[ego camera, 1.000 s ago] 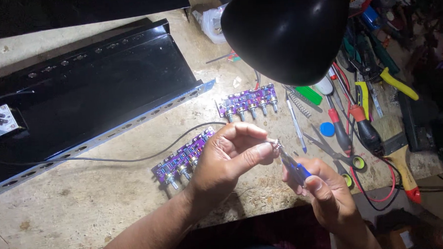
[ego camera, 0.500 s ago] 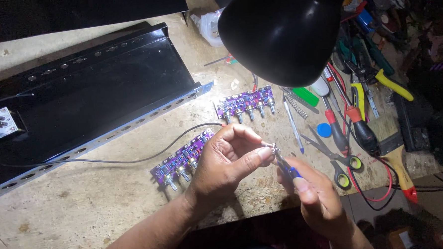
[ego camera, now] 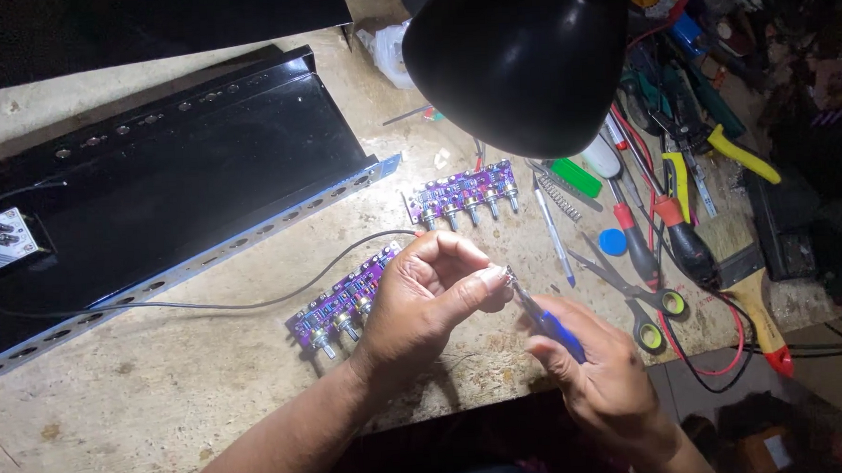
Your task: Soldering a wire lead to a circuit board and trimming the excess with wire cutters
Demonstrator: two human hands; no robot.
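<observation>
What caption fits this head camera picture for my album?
Left hand pinches a small metal part while right hand works it with blue-handled pliers, above a purple circuit board.

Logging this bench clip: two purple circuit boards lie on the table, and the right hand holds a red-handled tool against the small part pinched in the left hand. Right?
Not quite: in the head view the tool in the right hand has a blue handle, not red. Otherwise correct: two purple circuit boards lie on the table, and the left hand pinches a small part.

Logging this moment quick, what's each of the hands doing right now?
Left hand: closed, pinching a small metal part at its fingertips.
Right hand: closed on a blue-handled tool, its tip at that part.
</observation>
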